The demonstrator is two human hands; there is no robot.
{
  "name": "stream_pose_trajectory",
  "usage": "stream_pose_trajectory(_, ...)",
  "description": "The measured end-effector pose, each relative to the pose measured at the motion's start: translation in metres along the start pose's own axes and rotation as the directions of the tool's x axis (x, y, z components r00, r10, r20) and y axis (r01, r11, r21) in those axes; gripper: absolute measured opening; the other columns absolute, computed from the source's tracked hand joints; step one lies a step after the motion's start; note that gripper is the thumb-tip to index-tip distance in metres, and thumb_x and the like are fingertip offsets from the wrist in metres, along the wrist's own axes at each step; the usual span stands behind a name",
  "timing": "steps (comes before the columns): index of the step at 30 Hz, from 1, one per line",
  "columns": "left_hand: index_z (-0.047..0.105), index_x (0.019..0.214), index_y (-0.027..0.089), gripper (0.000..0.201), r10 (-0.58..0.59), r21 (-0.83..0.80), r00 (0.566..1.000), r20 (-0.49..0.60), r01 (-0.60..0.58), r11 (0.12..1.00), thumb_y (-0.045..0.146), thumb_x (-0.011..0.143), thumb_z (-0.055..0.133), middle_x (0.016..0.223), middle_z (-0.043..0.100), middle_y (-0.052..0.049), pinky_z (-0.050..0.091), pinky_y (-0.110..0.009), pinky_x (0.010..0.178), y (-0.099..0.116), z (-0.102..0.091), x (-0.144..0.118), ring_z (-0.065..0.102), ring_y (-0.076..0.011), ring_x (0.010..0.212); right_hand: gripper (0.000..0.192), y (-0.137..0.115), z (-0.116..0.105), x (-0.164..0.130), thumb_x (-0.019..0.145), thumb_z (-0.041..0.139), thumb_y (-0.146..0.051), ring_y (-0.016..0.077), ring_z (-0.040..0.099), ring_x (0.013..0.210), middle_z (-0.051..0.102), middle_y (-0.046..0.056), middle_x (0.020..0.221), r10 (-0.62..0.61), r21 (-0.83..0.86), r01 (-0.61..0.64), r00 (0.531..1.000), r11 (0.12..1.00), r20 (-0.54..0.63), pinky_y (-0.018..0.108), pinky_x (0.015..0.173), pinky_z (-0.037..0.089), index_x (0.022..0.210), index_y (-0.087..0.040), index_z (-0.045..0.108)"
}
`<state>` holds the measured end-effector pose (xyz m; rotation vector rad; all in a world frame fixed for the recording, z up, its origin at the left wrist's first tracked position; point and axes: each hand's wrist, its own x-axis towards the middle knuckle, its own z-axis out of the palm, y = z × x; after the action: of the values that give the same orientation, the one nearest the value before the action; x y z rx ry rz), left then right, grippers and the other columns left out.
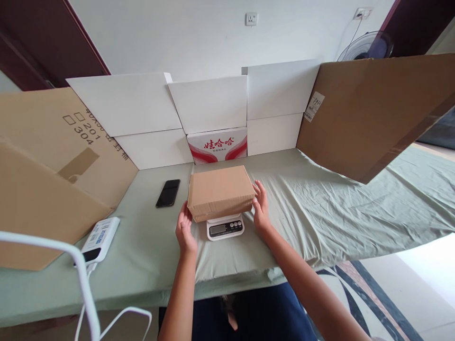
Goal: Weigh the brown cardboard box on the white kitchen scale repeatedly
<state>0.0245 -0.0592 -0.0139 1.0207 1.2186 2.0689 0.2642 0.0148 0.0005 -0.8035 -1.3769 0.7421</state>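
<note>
The closed cardboard box (220,192) sits on top of a small white kitchen scale (225,227), a little below the middle of the frame. The box is much wider than the scale and overhangs it on all sides, so only the front strip with the display and buttons shows. The left hand (185,232) lies open against the left end of the box, with fingers pointing up. The right hand (261,208) is also open and flat against the right end. Neither hand closes around the box; they only press or steady it from both sides.

The risk, as I judge it, comes from this overhang. The scale is a small base under a wide load, and it stands on a soft, wrinkled green sheet (320,203), so the box can tip or slide off if one hand pushes harder than the other. Pressure from the hands could also disturb the reading.

To the left of the box a black phone (168,192) lies near it, and further to the lower left a white power bank (101,238) rests near the worktop edge. Behind the box stands a white carton with red print (217,144), close to its back edge. Large cardboard sheets (373,113) and white panels (128,104) wall in the left, back and right. The widest open room is on the sheet to the right, and the front edge of the worktop is near the scale.
</note>
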Motion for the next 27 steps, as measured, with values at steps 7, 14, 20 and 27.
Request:
stream_pose_trajectory(7,0.058,0.143,0.018,0.080,-0.016,-0.004,1.000,-0.026,0.015,1.000,0.073,0.086,0.051,0.149,0.055,-0.020,0.040,-0.046,0.114,-0.005,-0.001,0.001,0.049,-0.0342,0.141,0.061,0.002,0.001,0.000,0.098,0.043,-0.061,0.0304,0.042,0.147,0.036,0.005,0.162,0.013,0.021,-0.013,1.000,1.000,0.021,0.057,0.119,0.039,0.154,-0.040,0.031)
stream_pose_trajectory(14,0.057,0.143,0.019,0.076,-0.008,0.007,1.000,-0.011,0.008,1.000,0.070,0.088,0.050,0.147,0.057,-0.019,0.041,-0.045,0.113,-0.007,-0.003,0.001,0.051,-0.0329,0.140,0.059,0.001,0.001,0.000,0.098,0.044,-0.060,0.0305,0.041,0.148,0.036,0.003,0.162,0.021,0.046,-0.022,0.999,0.999,0.038,0.058,0.120,0.037,0.153,-0.041,0.033)
stream_pose_trajectory(20,0.057,0.144,0.019,0.077,-0.016,0.018,1.000,-0.017,0.016,1.000,0.071,0.086,0.051,0.147,0.057,-0.018,0.041,-0.045,0.113,-0.012,-0.005,0.001,0.051,-0.0330,0.139,0.058,-0.001,0.002,0.000,0.099,0.044,-0.058,0.0299,0.043,0.146,0.040,0.004,0.160,0.031,0.064,-0.034,0.999,0.997,0.045,0.057,0.120,0.037,0.153,-0.040,0.033)
stream_pose_trajectory(27,0.056,0.144,0.018,0.078,-0.019,0.021,1.000,-0.014,0.019,1.000,0.071,0.086,0.052,0.146,0.058,-0.019,0.042,-0.045,0.112,-0.014,-0.006,0.002,0.052,-0.0329,0.138,0.058,-0.001,0.002,0.000,0.098,0.044,-0.060,0.0301,0.045,0.144,0.039,0.003,0.160,0.032,0.072,-0.035,0.998,0.997,0.045,0.056,0.119,0.038,0.152,-0.041,0.035)
